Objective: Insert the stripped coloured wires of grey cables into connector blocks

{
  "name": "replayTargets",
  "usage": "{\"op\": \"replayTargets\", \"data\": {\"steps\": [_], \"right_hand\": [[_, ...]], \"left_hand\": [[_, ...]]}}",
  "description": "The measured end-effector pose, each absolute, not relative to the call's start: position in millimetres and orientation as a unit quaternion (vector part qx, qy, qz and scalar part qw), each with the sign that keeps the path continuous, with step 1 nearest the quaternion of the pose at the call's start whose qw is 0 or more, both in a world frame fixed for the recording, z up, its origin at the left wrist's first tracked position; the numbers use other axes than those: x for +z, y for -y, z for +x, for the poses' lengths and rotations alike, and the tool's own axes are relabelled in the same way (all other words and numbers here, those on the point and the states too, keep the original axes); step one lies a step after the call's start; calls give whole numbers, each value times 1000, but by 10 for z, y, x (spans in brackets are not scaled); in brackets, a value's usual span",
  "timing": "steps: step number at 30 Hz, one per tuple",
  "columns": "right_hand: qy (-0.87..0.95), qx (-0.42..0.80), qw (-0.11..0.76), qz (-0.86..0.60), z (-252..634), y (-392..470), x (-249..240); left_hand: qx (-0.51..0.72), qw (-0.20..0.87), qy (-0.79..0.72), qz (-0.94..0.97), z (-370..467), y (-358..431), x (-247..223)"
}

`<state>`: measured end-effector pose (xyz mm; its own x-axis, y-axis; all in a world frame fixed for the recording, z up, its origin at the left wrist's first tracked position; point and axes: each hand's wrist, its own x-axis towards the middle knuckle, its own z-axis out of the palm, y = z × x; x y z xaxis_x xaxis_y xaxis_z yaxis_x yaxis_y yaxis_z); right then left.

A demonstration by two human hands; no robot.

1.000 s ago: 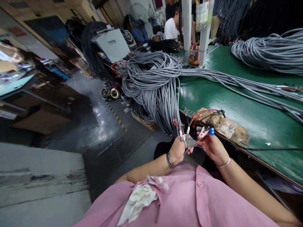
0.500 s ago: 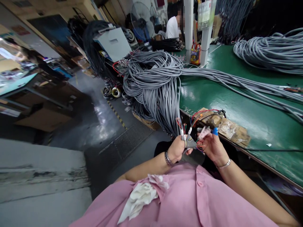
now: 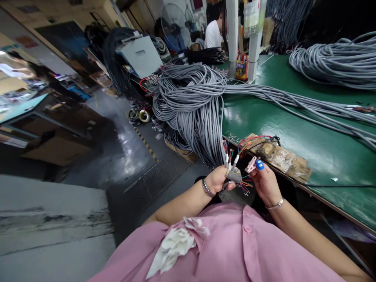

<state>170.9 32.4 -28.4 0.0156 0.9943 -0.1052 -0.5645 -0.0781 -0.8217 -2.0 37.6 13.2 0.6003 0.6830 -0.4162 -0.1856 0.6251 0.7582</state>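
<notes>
My left hand (image 3: 217,179) is closed around several grey cables (image 3: 234,175) in front of my body. Short coloured wires (image 3: 246,185) fan out from a cable end on the right side of the grip. More stripped ends with white sleeves (image 3: 230,162) point upward above the fist. To the right, my right hand (image 3: 265,183) pinches a small pink plastic clip-like tool (image 3: 251,165), its exact kind unclear. Blue covers (image 3: 259,164) sit on the pinching fingertips. A small gap separates the pink tool from the coloured wires.
A large pile of grey cable (image 3: 190,98) hangs over the bench edge ahead. On the green bench (image 3: 264,117) lie a worn wooden block (image 3: 282,160), a black cord, long cables and a coil (image 3: 331,64). A person (image 3: 213,34) in white sits beyond the posts.
My right hand has drawn slightly back and turned, bringing the pink tool upright and into clearer view. The coloured wires now spread more openly. My left hand keeps its grip on the cables.
</notes>
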Motion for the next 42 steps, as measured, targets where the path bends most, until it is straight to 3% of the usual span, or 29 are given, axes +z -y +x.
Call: {"op": "replayTargets", "data": {"steps": [3, 9, 18, 25, 33, 42], "right_hand": [[323, 579, 633, -400, 1697, -351, -339], [247, 728, 557, -314, 1670, -419, -274], [198, 726, 586, -300, 1630, -432, -184], [242, 794, 490, -267, 1785, -343, -292], [382, 834, 303, -258, 2132, -191, -338], [473, 740, 329, -347, 1937, -207, -49]], "left_hand": [[258, 835, -349, 338, 21, -409, 112], [262, 831, -370, 322, 63, -445, 43], [253, 814, -395, 343, 74, -451, 10], [286, 794, -383, 375, 32, -295, 83], [363, 674, -434, 475, 26, 48, 14], [269, 618, -449, 587, 23, 36, 66]]}}
